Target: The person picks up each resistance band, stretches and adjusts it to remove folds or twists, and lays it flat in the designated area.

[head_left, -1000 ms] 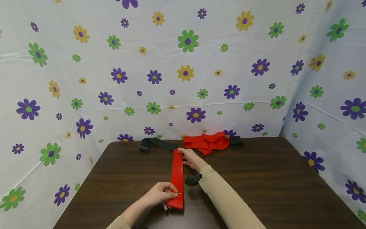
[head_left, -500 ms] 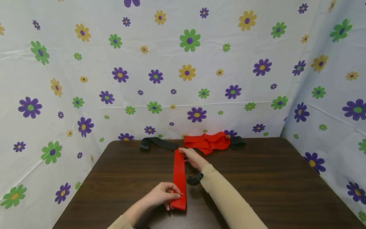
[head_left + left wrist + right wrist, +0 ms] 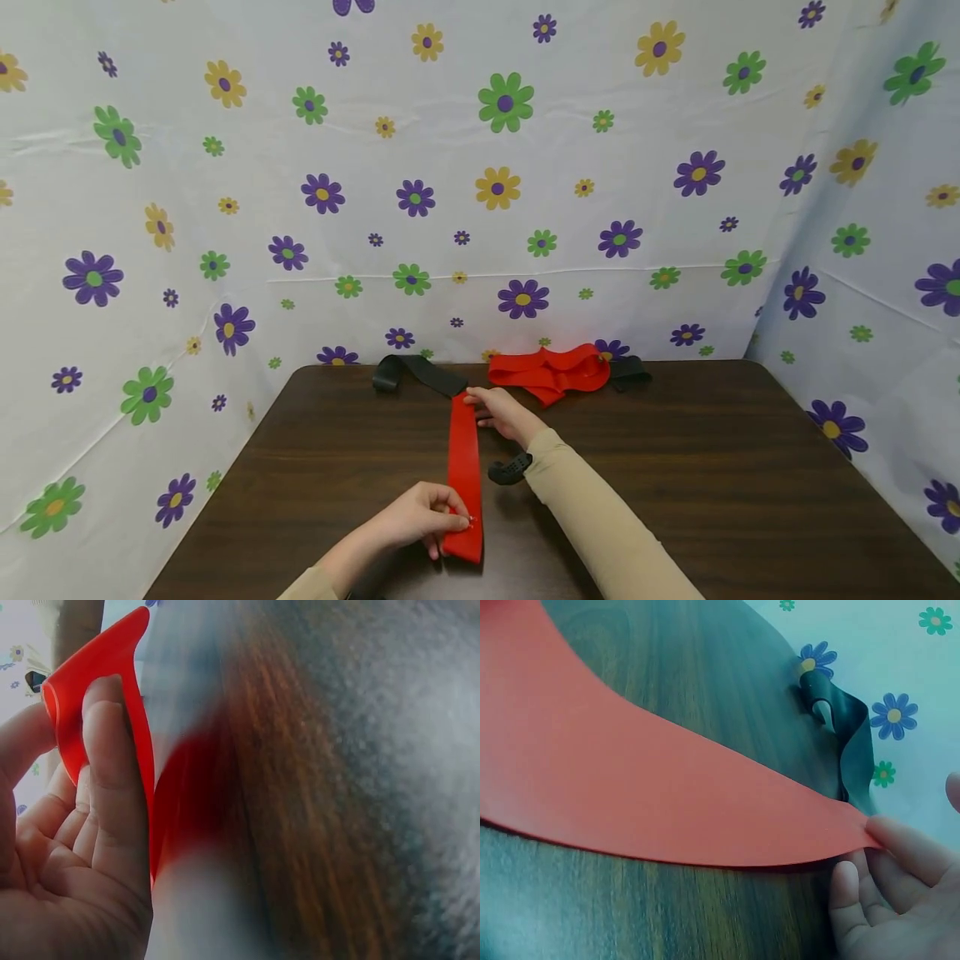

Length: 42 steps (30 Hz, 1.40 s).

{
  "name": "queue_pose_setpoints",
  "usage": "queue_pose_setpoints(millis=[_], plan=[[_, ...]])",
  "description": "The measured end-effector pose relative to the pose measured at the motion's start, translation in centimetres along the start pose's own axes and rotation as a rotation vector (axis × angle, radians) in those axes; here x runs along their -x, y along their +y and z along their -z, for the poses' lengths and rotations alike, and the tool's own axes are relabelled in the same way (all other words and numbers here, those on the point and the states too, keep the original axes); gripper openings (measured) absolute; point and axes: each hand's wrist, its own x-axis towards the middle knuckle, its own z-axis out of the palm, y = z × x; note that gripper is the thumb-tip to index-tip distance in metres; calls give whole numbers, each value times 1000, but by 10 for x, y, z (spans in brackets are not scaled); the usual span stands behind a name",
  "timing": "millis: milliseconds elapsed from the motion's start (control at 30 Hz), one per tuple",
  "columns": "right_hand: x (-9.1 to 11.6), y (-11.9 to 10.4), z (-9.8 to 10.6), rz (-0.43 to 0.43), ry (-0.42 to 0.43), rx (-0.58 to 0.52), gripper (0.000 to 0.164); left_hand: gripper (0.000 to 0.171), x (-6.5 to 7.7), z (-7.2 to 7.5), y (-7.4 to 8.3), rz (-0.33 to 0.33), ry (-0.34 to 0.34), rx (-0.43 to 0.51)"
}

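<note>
A flat red exercise band (image 3: 463,454) stretches lengthwise between my two hands over the dark table. My left hand (image 3: 420,517) pinches its near end, thumb on top beside small white print. In the left wrist view, the red band (image 3: 97,649) folds over in a loop at my fingers. My right hand (image 3: 506,412) holds the far end by its fingertips. The right wrist view shows the red band (image 3: 667,780) narrowing into the fingers of my right hand (image 3: 900,885). A black band (image 3: 427,372) lies just behind that far end.
Another red band (image 3: 551,371) lies in loose folds at the table's back edge, with a black band (image 3: 632,371) partly behind it. The brown wood table (image 3: 712,467) meets a white flowered cloth (image 3: 420,242) at the back and sides.
The near end of the red band shifts slightly down and left with my left hand. My right hand stays at the far end; the head view has turned slightly left.
</note>
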Motion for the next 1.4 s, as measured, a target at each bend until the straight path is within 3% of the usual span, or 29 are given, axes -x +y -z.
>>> queue_pose_setpoints(millis=[433, 633, 833, 1400], plan=[[2, -2, 1, -34, -45, -47, 46, 14, 3, -1, 4, 13, -59, -4], [0, -1, 4, -46, -14, -45, 45, 16, 0, -2, 3, 11, -50, -2], [-2, -2, 6, -11, 18, 16, 45, 17, -6, -2, 1, 20, -36, -10], [-3, -2, 17, 46, 1, 188, 53, 14, -16, 0, -4, 37, -15, -6]])
